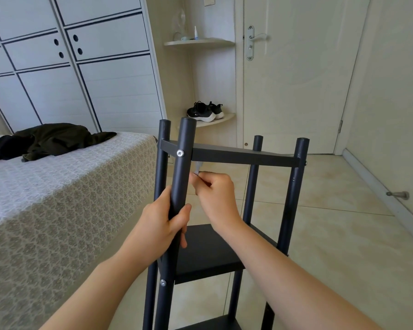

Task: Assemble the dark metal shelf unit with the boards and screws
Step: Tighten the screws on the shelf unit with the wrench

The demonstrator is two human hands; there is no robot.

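Bedroom w/ tiled floor: shelf unit stands upright, looks nearly built.
Bed lies left of the near post. Left hand wraps tight round that post below its screw, prob. to steady the frame. Just right of the post, under the top board, right hand pinches a small silvery tool, likely a hex key, fingers closed on it. Can't tell which screw it's meant for.

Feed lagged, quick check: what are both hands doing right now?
Left hand: gripping the near post.
Right hand: pinching a small silvery tool.
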